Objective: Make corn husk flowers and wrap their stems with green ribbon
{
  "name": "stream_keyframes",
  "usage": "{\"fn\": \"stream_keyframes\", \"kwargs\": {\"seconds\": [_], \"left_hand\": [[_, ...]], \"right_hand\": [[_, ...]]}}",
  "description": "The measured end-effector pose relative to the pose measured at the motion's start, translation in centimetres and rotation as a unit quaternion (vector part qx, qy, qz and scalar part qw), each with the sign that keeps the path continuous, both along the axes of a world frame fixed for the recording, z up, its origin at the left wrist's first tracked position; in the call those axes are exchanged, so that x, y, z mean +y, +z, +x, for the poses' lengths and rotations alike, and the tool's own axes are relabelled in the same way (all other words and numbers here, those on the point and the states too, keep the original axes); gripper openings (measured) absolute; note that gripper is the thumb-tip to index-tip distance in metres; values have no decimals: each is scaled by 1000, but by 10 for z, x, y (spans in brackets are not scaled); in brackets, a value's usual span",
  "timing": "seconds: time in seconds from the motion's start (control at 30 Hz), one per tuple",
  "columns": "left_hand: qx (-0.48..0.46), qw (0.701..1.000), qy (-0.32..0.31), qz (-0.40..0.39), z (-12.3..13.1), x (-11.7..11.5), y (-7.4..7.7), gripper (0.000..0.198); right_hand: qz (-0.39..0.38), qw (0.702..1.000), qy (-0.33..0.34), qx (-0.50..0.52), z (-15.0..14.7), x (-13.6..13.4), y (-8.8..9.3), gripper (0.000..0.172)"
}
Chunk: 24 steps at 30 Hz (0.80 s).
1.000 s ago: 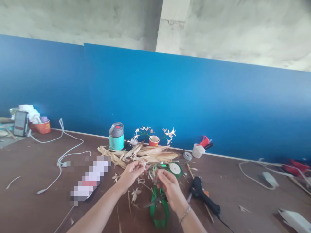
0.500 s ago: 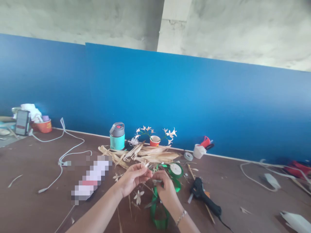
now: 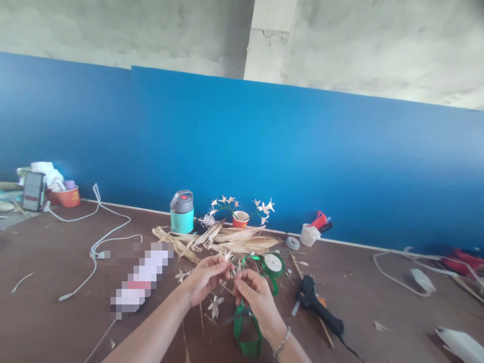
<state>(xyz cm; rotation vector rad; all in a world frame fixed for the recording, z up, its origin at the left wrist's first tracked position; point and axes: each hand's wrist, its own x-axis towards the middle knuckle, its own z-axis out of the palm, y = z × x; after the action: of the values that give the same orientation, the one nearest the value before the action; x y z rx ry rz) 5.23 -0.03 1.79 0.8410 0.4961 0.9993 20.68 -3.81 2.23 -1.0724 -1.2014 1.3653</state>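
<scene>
My left hand (image 3: 207, 277) pinches a small pale flower (image 3: 227, 255) made of husk-like petals between thumb and fingers. Close on its right, my right hand (image 3: 253, 292) has thumb and fingertips pressed together below the flower; whatever is between them is too small to make out. Beneath the right hand lies a loop of green ribbon (image 3: 247, 348), with dark scissors partly hidden beside it. Behind it rests a ribbon spool (image 3: 273, 263) with a white core. Another pale flower (image 3: 215, 306) lies on the table just below my left hand.
Dried corn husks (image 3: 242, 239) lie behind my hands. Beyond them stand a teal flask (image 3: 182, 219) and an orange paper cup (image 3: 241, 222) with flower sprays. A black glue gun (image 3: 321, 307) lies to the right, near grey tape (image 3: 293, 243). White cables (image 3: 109, 234) trail at left.
My right hand has turned, its fingers lifting and pinching near the flower. The left hand keeps its hold, and the flower now shows more plainly above its fingertips.
</scene>
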Motion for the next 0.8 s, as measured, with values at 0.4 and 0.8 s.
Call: {"fn": "stream_keyframes", "kwargs": {"seconds": [0.4,0.8], "left_hand": [[27,1000,-10,-5,2,-3,1,17],[45,999,-17,3,3,-5,0,20]], "right_hand": [[-32,998,22,44,-2,-1,-7,34],[-42,998,12,50,-1,-1,-5,36]]}}
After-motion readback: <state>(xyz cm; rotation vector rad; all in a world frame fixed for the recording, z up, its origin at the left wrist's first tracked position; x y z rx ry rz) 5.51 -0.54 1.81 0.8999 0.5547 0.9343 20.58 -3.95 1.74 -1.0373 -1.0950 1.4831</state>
